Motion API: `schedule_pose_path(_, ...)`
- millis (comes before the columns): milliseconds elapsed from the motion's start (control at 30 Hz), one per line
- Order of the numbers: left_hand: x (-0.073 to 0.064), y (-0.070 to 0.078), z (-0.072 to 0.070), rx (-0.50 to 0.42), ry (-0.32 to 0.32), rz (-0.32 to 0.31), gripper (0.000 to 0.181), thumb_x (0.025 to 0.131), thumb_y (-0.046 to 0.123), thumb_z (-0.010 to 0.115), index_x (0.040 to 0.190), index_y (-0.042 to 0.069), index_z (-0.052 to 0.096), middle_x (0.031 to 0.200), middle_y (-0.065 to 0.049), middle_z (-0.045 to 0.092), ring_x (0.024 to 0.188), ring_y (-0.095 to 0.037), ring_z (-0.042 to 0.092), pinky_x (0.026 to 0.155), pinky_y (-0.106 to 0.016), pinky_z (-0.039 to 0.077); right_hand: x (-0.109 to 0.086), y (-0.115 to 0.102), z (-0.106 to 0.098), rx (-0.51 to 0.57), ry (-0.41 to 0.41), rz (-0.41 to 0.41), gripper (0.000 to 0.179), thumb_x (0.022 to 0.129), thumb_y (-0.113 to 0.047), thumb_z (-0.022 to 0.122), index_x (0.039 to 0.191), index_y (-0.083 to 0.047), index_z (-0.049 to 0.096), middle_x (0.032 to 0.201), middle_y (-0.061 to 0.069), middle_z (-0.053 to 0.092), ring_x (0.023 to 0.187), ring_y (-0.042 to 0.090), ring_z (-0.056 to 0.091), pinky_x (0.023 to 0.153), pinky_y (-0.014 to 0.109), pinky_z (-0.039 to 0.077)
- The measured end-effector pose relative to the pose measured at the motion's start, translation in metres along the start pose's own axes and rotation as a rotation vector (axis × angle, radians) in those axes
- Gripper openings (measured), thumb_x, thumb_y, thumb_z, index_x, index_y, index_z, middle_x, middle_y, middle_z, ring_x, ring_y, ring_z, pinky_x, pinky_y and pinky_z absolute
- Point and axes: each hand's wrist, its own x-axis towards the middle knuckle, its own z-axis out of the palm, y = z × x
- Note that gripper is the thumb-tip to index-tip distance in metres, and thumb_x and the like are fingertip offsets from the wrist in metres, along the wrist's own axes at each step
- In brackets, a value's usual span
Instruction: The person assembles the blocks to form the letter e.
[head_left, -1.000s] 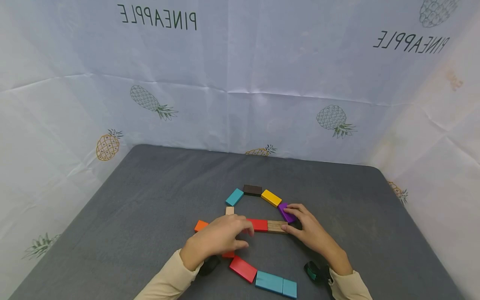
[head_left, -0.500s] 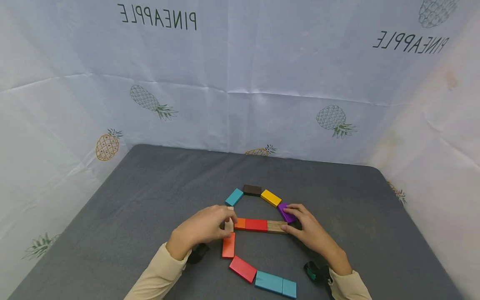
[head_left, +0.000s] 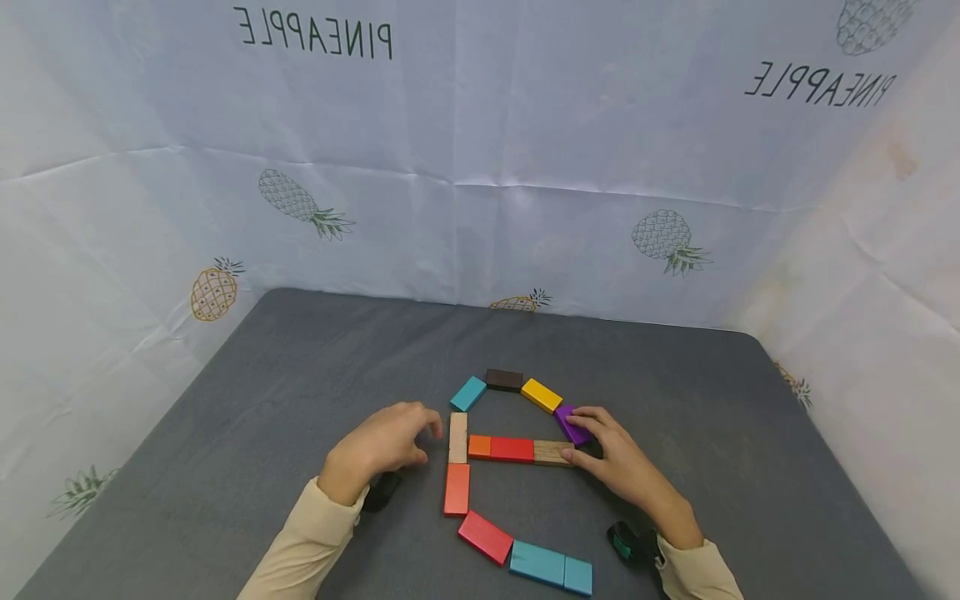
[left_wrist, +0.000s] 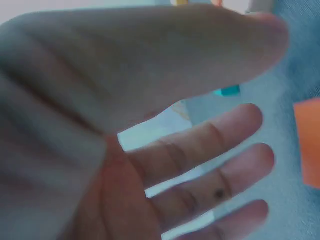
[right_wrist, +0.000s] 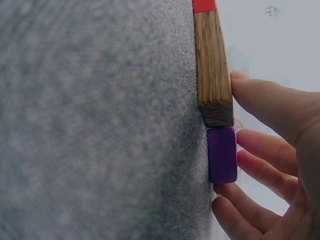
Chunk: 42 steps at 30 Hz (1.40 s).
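On the dark grey table lies a figure made of flat coloured blocks. My left hand hovers left of the pale wooden block, apart from it, with loosely bent fingers and nothing held. Below that block is a coral block; an orange block, a red block and a brown wood-grain block form a crossbar to the right. My right hand rests at the crossbar's right end. Its thumb touches the brown block; its fingers touch the purple block.
A teal block, a dark brown block and a yellow block arch across the top. A red block and teal blocks curve along the bottom. A pineapple-print cloth hangs behind the table.
My left hand has drawn back leftward from over the crossbar and past the pale block, uncovering both. An orange block once visible left of that hand now shows in the crossbar. My right hand stays put.
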Motion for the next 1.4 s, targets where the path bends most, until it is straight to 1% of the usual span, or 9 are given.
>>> schedule_pose_path(167,0.0,-0.006,0.0,0.026,-0.032,-0.083,0.027,0.075,0.0,0.083,0.095,0.01,0.068,0.091,-0.004,0.061,0.074,-0.017,0.052,0.066,-0.035,0.046,0.0,0.0,0.001,-0.001,0.001,-0.004,0.051,0.09,-0.027,0.073,0.131,-0.001,0.061,0.137,0.013,0.053,0.125,0.032,0.054,0.103,0.052,0.045)
schedule_pose_path(367,0.002,-0.009,0.001,0.002,-0.061,-0.114,0.027,0.075,-0.006,0.081,0.088,0.01,0.063,0.087,-0.005,0.057,0.079,-0.02,0.05,0.065,-0.035,0.045,0.001,0.0,0.0,0.002,0.006,-0.017,0.051,0.09,-0.027,0.074,0.131,0.0,0.061,0.136,0.013,0.053,0.124,0.032,0.054,0.103,0.052,0.046)
schedule_pose_path(533,0.006,-0.011,0.003,-0.016,-0.047,-0.073,0.022,0.078,-0.003,0.079,0.092,0.008,0.066,0.092,-0.006,0.059,0.081,-0.02,0.051,0.071,-0.037,0.048,0.0,0.0,0.0,-0.002,0.004,-0.014,0.051,0.09,-0.027,0.074,0.131,0.0,0.061,0.136,0.013,0.053,0.124,0.032,0.054,0.103,0.052,0.046)
schedule_pose_path(633,0.01,-0.012,0.005,-0.019,-0.033,-0.048,0.022,0.08,0.001,0.08,0.098,0.008,0.069,0.099,-0.006,0.062,0.085,-0.02,0.054,0.077,-0.04,0.051,0.0,0.0,0.001,-0.004,0.003,-0.009,0.051,0.09,-0.027,0.074,0.131,0.0,0.061,0.136,0.013,0.053,0.124,0.032,0.054,0.103,0.052,0.045)
schedule_pose_path(833,0.013,-0.016,0.008,-0.041,-0.028,-0.041,0.031,0.078,-0.003,0.08,0.105,0.007,0.07,0.107,-0.007,0.065,0.093,-0.021,0.057,0.085,-0.042,0.052,0.0,0.001,0.0,-0.007,0.011,-0.009,0.052,0.09,-0.03,0.073,0.131,0.0,0.061,0.136,0.013,0.054,0.124,0.033,0.055,0.103,0.053,0.046)
schedule_pose_path(933,0.013,-0.017,0.007,-0.038,-0.031,-0.044,0.031,0.078,-0.007,0.078,0.105,0.007,0.071,0.107,-0.007,0.065,0.092,-0.021,0.056,0.086,-0.042,0.053,0.0,0.001,0.0,-0.004,0.011,-0.013,0.051,0.089,-0.027,0.074,0.131,0.0,0.061,0.136,0.013,0.054,0.124,0.033,0.055,0.103,0.053,0.046)
schedule_pose_path(1100,0.015,-0.019,0.006,-0.04,-0.008,-0.028,0.027,0.08,-0.003,0.078,0.105,0.006,0.072,0.107,-0.006,0.068,0.097,-0.021,0.06,0.09,-0.043,0.053,0.0,0.001,0.001,-0.001,0.006,-0.013,0.051,0.089,-0.027,0.074,0.131,0.0,0.061,0.136,0.013,0.053,0.124,0.032,0.054,0.103,0.052,0.045)
schedule_pose_path(1267,0.014,-0.016,0.005,-0.048,0.029,0.007,0.027,0.083,0.004,0.078,0.109,0.005,0.072,0.108,-0.006,0.067,0.1,-0.021,0.061,0.092,-0.042,0.052,0.001,0.001,0.0,0.002,0.001,-0.009,0.051,0.09,-0.026,0.074,0.131,0.0,0.06,0.136,0.013,0.053,0.125,0.033,0.054,0.103,0.052,0.045)
schedule_pose_path(1400,0.012,-0.009,0.005,-0.032,0.057,0.044,0.029,0.084,0.008,0.078,0.112,0.004,0.071,0.108,-0.006,0.066,0.099,-0.02,0.059,0.093,-0.041,0.052,0.0,0.0,-0.001,0.007,-0.005,-0.009,0.051,0.09,-0.026,0.074,0.132,0.0,0.06,0.137,0.014,0.053,0.125,0.033,0.054,0.103,0.053,0.045)
